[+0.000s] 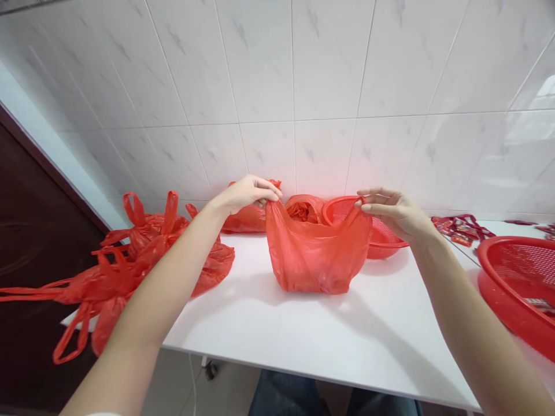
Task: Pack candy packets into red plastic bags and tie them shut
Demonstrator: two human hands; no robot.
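Note:
A thin red plastic bag [318, 260] is stretched upright between my two hands over the white table. My left hand [254, 192] pinches its left handle, and my right hand [388, 209] pinches the right one between thumb and fingers. The bag's mouth sags in a curve between the handles, and its bottom is at or just above the tabletop; I cannot tell which. Whatever lies inside is hidden by the plastic. Right behind the bag is a red perforated basket [385, 249], partly covered by it and by my right hand.
Several tied red bags [143, 242] are heaped at the table's left end, some over the edge. More red plastic bags [306, 205] lie by the tiled wall [325, 69]. A larger red basket [498, 289] stands right, near small red packets [462, 228] on the white table [243, 323].

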